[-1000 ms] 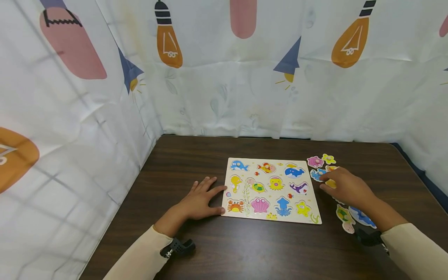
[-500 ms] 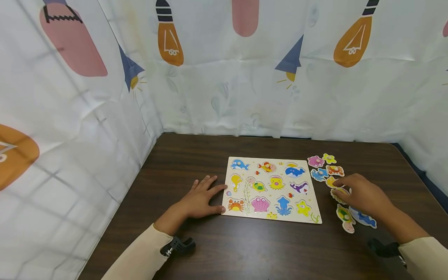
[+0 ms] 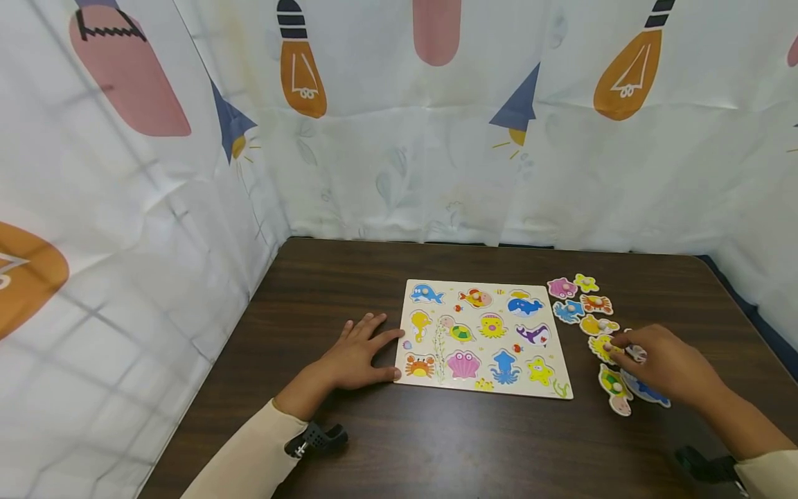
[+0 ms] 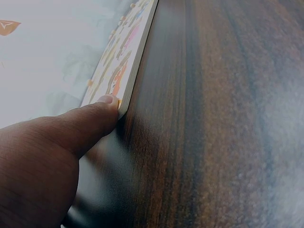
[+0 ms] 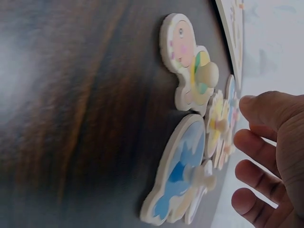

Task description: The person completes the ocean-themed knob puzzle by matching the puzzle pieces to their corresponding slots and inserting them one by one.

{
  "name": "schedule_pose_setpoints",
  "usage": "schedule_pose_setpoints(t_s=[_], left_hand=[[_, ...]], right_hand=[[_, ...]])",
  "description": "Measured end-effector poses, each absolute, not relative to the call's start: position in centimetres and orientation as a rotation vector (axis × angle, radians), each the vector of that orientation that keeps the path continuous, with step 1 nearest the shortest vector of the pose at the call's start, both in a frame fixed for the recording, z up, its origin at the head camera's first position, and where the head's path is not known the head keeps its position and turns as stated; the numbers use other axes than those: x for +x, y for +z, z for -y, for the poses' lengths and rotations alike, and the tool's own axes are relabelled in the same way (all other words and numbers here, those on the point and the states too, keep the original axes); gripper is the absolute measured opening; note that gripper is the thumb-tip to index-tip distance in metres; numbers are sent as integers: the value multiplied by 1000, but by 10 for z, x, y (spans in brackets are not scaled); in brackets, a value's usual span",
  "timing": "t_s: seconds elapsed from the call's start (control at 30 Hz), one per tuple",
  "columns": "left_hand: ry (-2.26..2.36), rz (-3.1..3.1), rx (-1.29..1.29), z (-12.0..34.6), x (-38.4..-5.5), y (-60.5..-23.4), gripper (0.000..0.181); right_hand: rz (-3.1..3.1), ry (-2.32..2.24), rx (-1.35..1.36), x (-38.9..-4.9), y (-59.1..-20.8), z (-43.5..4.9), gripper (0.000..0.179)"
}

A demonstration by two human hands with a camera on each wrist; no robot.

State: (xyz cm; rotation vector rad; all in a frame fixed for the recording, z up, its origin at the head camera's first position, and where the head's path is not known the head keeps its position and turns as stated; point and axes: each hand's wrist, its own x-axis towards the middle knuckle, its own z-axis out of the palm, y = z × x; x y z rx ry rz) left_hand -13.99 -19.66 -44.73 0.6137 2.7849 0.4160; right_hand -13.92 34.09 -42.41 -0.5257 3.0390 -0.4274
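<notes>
A flat puzzle board (image 3: 445, 298) with printed sea animals lies on the dark table. My left hand (image 3: 355, 357) is spread at its left side; in the left wrist view the thumb (image 4: 102, 114) touches the board's near corner. My right hand (image 3: 676, 364) hovers above loose knobbed pieces, its fingertips near a yellow octopus piece (image 3: 600, 348). In the right wrist view, thumb and fingers stand apart with nothing between them. Close by lie a turtle piece (image 5: 185, 57) and a blue whale piece (image 5: 178, 175). Another piece (image 3: 637, 353) is partly hidden under the right hand.
Farther back, right of the board, lie a pink shell piece (image 3: 562, 288), a yellow star piece (image 3: 586, 282), a blue squid piece (image 3: 567, 312), a crab piece (image 3: 596, 304) and a yellow seahorse piece (image 3: 595, 326). A printed white curtain (image 3: 399, 173) hangs behind the table (image 3: 436, 443).
My right hand has moved nearer and to the right, from the squid piece to the octopus piece. The crab and seahorse pieces have come into full view. My left hand stays put.
</notes>
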Motion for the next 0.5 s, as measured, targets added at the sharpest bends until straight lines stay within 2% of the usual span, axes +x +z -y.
schedule_pose_setpoints(t_s=[0.33,0.5], left_hand=[[432,-2783,613,197,-139,-447,79],[434,-2780,607,197,-138,-446,79]], right_hand=[[-2995,-479,-514,-132,-427,-351,14],[-2963,-459,-486,-128,-430,-359,19]])
